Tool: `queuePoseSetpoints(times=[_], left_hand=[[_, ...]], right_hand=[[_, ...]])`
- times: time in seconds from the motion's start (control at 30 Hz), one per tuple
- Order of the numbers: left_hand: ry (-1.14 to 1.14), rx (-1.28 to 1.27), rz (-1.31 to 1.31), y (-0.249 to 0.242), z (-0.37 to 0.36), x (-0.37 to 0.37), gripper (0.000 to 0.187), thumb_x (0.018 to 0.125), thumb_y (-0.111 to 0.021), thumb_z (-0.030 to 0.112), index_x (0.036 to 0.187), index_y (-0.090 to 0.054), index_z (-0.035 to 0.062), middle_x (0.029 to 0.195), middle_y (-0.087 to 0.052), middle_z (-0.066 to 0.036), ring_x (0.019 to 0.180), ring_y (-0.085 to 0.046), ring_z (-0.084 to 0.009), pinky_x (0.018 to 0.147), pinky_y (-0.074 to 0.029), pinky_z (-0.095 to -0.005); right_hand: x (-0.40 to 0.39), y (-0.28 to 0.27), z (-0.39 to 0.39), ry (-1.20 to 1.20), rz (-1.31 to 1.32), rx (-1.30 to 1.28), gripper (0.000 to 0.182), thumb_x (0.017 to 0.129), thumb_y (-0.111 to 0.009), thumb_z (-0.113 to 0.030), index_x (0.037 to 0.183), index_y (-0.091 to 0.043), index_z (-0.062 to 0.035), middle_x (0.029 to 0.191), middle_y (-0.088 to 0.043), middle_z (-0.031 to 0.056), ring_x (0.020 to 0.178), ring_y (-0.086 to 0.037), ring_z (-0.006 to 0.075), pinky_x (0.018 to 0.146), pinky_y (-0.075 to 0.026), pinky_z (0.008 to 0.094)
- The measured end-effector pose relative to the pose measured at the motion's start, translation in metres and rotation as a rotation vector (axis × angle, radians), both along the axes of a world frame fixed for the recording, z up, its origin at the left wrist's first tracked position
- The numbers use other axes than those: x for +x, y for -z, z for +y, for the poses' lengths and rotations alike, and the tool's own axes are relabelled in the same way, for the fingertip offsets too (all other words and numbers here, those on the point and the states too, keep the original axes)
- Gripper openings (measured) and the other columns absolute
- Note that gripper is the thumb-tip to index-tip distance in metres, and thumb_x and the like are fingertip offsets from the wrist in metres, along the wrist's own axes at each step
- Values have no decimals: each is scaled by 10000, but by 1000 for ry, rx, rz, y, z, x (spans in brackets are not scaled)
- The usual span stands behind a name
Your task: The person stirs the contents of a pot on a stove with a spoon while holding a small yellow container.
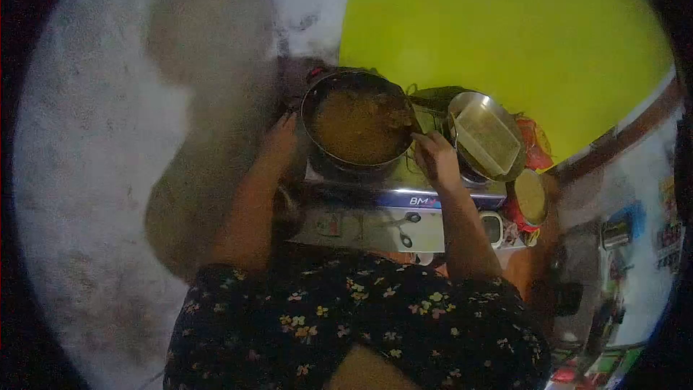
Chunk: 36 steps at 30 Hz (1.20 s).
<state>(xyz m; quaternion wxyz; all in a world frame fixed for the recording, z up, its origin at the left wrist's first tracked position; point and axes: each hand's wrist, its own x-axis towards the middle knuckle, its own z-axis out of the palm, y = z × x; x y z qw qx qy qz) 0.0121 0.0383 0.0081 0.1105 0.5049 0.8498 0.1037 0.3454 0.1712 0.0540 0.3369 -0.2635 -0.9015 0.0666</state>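
Observation:
A dark round pan [309,133] with brown-orange food [357,130] in it stands on a gas stove [361,195]. My left hand [280,137] is at the pan's left side, its fingers closed by the rim; what they hold is too dark to make out. At the right rim, my right hand [436,157] is closed around the end of a dark utensil [414,127], whose other end reaches into the food.
Right of the pan is a metal pot [476,105] with a rectangular translucent container [491,137] on it. Beyond stand a round-lidded container [530,196] and a red bag [533,143]. A yellow-green wall [491,22] rises behind.

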Motion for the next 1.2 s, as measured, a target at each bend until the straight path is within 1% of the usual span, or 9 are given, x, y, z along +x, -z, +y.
queuePoseSetpoints(times=[0.23,0.43,0.57,0.67,0.77,0.87,0.97,1.07,1.2], left_hand=[[-7,36,-49,3,-1,-2,580,941,-439,162,1486,-255,81,1553,-250,-89,1387,-322,-295,1143,-213,-536],[-10,52,-11,11,2,-4,551,951,-385,163,1484,-267,88,1543,-272,-96,1381,-332,-300,1154,-180,-535],[13,3,8,-3,-1,0,558,941,-376,137,1486,-265,91,1545,-268,-95,1386,-323,-298,1157,-160,-544],[-10,50,-36,-6,-3,3,564,936,-386,131,1485,-266,87,1544,-270,-97,1386,-324,-301,1155,-164,-546],[-14,40,-36,2,0,-1,547,941,-382,137,1478,-285,91,1531,-297,-104,1378,-334,-311,1148,-182,-551],[5,18,-6,-6,-2,3,544,943,-402,161,1473,-299,104,1531,-293,-105,1380,-330,-314,1146,-187,-550],[15,32,1,9,3,-7,564,944,-433,204,1479,-282,110,1537,-277,-108,1385,-320,-309,1143,-194,-554],[7,52,-49,5,0,-4,579,951,-437,219,1488,-252,110,1536,-277,-108,1382,-324,-308,1140,-197,-557],[56,5,83,3,-1,-2,563,967,-396,196,1496,-223,109,1523,-302,-120,1364,-352,-316,1121,-226,-571]], right_hand=[[1,3,6,61,7,21,287,759,-651,-28,1044,-672,-53,815,-599,148,741,-611,341,665,-494,403],[-6,21,-4,70,69,-199,180,811,-630,-46,984,-678,-48,898,-651,198,812,-635,367,701,-519,374],[-16,45,-7,169,481,-876,142,867,-660,-131,933,-689,-9,804,-680,102,727,-643,178,691,-501,309],[-23,29,-15,199,363,-883,189,891,-656,-163,935,-692,17,776,-667,63,707,-603,112,672,-487,282],[-28,43,-12,92,424,-909,188,896,-646,-158,944,-699,16,794,-676,71,711,-618,122,665,-492,293],[-34,6,-33,73,293,-809,222,925,-619,-179,1031,-685,4,856,-672,78,776,-647,159,708,-525,293],[-34,26,-19,-21,346,-692,163,861,-645,-102,955,-696,21,831,-689,145,732,-666,217,685,-509,331],[-39,1,-30,-9,195,-489,131,836,-647,-67,924,-697,16,838,-683,161,751,-666,248,685,-510,328],[-46,1,-31,-156,228,-208,121,818,-660,-56,930,-687,-19,841,-668,138,768,-655,268,678,-506,330]])
